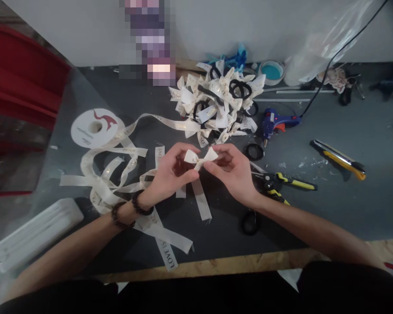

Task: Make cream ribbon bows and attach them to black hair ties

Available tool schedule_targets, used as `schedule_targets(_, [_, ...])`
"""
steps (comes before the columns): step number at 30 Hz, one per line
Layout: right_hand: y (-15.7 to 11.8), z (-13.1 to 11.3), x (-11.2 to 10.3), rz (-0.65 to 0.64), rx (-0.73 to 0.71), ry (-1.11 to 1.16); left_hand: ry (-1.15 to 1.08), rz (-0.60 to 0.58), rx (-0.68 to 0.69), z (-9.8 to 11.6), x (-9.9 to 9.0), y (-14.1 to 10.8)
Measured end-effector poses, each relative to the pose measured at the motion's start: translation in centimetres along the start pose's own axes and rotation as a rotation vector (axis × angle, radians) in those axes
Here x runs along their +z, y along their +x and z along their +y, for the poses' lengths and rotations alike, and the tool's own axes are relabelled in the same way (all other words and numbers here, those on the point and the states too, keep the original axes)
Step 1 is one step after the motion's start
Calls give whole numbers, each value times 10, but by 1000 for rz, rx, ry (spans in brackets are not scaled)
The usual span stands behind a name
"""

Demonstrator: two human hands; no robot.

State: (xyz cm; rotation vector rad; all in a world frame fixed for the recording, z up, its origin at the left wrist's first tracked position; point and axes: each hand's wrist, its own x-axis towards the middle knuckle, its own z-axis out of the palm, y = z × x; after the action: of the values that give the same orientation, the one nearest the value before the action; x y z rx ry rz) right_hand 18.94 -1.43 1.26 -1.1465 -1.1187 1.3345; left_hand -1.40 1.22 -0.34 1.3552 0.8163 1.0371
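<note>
Between my two hands, over the middle of the table, is a small cream ribbon bow [201,159]. My left hand [175,170] pinches its left side with thumb and fingers. On the right side, my right hand [231,170] has its thumb pressed near the bow's knot. Cut strips of printed ribbon [202,200] lie below the hands. To the left, more loose ribbon [109,187] curls in a heap beside a white ribbon spool [94,127]. Just beyond my hands sits a pile of finished bows [216,98] with black hair ties.
A blue glue gun [275,122] with a black cord lies right of the pile. Nearer are yellow-handled pliers [281,181], a yellow box cutter [340,159] and black hair ties [250,222]. A white plastic case [39,233] stands at left; a turquoise-filled tape roll [271,72] sits behind.
</note>
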Motion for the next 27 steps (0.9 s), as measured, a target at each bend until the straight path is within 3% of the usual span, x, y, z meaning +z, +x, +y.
schedule_targets(4, [0, -3, 1, -19, 9, 7, 5, 71, -42, -5, 0, -2])
schedule_targets(11, [1, 2, -1, 104, -29, -27, 34, 196, -6, -9, 4, -4])
schedule_targets(19, [-9, -3, 0, -77, 27, -214, -223, 234, -116, -9, 9, -4])
schedule_targets(22, [-7, 1, 0, -117, -3, -287, -211, 280, -131, -9, 8, -3])
schedule_targets(27, [-5, 2, -1, -155, 36, -212, -102, 285, -109, -9, 7, -3])
